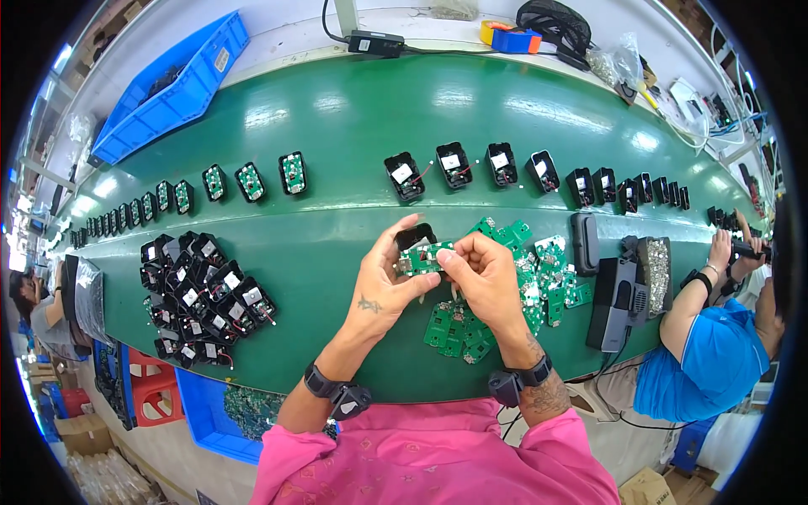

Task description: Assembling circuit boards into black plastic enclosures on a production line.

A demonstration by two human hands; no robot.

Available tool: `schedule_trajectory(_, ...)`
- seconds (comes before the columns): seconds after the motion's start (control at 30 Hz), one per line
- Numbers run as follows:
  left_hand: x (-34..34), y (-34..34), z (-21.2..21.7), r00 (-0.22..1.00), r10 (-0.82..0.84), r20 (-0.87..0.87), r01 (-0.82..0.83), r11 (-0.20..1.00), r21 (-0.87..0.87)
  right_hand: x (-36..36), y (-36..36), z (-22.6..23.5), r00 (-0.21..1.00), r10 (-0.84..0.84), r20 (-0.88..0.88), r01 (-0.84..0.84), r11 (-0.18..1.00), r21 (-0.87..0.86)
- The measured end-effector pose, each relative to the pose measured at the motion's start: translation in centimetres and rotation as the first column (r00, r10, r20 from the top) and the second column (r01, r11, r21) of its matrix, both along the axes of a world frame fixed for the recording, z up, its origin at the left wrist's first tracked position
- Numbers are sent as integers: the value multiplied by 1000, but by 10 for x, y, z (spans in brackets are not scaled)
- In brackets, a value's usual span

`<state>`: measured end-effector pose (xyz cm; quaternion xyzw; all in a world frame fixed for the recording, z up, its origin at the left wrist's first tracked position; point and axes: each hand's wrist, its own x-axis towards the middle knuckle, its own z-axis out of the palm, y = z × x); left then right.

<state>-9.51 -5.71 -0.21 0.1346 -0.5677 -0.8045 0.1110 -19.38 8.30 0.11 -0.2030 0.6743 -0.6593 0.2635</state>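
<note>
Both hands meet over the middle of the green conveyor belt (337, 151), sharing one small green circuit board.

On the left lies a heap of small black plastic housings with white labels and red wires (202, 295). The left hand (383, 286) is curled, thumb and fingers pinching a small black plastic housing (415, 236) and the left end of the small green rectangular circuit board (425, 257). That board lies with its long axis left to right between the hands, just under the housing and touching it. The right hand (484, 278) is closed on the board's right end with its fingertips. Both hands are equally near. Right of them spreads a loose pile of green circuit boards (539, 278).
</note>
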Motion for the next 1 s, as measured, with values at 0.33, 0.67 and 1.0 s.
schedule_trajectory(0.33,2,-3,2,996,-77,32,71,983,169,-10,7,5,979,13,201,-3,999,-51)
schedule_trajectory(0.67,2,2,2,1000,13,-27,-13,1000,-4,-2,0,2,1000,14,5,-14,1000,-12)
schedule_trajectory(1.0,5,0,8,998,-15,65,7,992,127,1,2,2,886,-74,-457,68,997,-29)
